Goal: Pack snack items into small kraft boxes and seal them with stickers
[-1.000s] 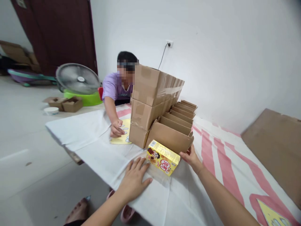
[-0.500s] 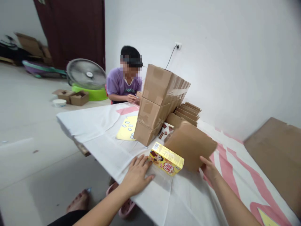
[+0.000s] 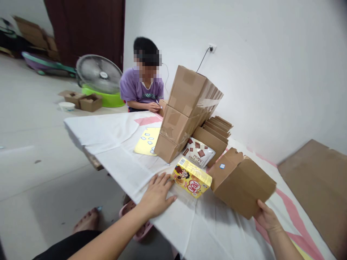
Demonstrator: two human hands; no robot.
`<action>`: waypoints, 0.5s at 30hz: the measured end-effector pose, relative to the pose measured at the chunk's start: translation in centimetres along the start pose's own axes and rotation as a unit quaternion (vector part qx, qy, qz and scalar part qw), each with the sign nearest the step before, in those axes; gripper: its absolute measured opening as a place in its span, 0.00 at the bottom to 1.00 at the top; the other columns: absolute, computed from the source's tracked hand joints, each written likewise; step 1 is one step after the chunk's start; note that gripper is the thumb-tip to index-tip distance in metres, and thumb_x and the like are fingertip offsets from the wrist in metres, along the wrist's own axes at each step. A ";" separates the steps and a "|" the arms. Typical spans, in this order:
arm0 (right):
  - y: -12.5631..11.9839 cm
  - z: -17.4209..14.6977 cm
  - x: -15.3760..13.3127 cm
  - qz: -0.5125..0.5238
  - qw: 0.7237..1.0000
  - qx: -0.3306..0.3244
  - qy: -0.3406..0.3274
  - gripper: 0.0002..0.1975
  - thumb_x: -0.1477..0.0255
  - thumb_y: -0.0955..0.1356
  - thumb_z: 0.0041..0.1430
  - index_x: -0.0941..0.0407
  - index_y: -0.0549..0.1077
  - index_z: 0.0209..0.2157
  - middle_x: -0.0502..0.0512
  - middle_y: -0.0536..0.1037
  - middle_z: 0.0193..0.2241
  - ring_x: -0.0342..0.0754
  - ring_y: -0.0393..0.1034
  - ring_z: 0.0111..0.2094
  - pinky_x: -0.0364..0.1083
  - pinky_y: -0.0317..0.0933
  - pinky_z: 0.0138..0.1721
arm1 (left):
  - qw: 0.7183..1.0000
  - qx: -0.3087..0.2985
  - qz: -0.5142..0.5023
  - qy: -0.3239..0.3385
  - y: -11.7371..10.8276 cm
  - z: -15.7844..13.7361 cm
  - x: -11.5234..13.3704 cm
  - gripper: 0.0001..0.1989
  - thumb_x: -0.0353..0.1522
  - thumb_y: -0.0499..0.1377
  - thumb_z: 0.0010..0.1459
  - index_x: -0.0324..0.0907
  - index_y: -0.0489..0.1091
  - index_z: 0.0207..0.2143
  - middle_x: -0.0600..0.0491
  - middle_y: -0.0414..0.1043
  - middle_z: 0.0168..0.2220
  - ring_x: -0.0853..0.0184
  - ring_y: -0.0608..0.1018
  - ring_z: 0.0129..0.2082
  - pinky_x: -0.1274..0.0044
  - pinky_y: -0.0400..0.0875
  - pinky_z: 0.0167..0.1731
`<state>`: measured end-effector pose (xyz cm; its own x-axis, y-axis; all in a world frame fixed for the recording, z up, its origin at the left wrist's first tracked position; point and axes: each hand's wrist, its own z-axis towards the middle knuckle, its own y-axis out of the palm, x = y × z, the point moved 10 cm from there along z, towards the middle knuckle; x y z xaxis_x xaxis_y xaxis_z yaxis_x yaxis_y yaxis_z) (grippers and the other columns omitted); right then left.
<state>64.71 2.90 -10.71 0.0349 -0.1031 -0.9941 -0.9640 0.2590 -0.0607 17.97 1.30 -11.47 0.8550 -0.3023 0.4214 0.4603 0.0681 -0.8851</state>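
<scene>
My left hand [image 3: 157,195] lies flat on the white tablecloth, fingers spread, its fingertips by the left end of a yellow snack box [image 3: 191,178]. My right hand [image 3: 267,216] grips the lower right edge of a brown cardboard box [image 3: 242,184], holding it tilted at the table's right side. A small blue-edged white sticker [image 3: 222,166] shows on one of its faces. Behind the yellow box leans a white packet with brown squares [image 3: 200,152], resting near the stacked cartons. The fingers behind the cardboard box are partly hidden.
Taped cartons [image 3: 187,90] stand stacked mid-table, with folded cardboard pieces [image 3: 214,133] beside them. A yellow sticker sheet [image 3: 148,141] lies to their left. Across the table sits a person in a purple shirt [image 3: 141,86]. A large cardboard sheet [image 3: 311,187] is at the right.
My right hand has drawn the cardboard box right and toward me, turning it so its sticker shows. More of the white packet is uncovered. My left hand stays nearly in place.
</scene>
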 end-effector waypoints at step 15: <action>7.5 -11.3 -17.4 -0.273 0.844 0.174 -0.429 0.40 0.59 0.67 0.52 0.58 0.51 0.62 0.63 0.59 0.59 0.61 0.54 0.59 0.61 0.48 0.59 | 1.000 0.005 0.002 -0.013 -0.2 0.0 0.0 0.27 0.44 0.56 0.53 0.44 0.66 0.54 0.43 0.56 0.62 0.51 0.56 0.63 0.59 0.46 0.61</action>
<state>53.89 -4.22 7.17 0.7700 0.3956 -0.5005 -0.6121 0.6794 -0.4047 17.87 1.28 -11.30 0.8625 -0.2779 0.4229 0.4592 0.0786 -0.8848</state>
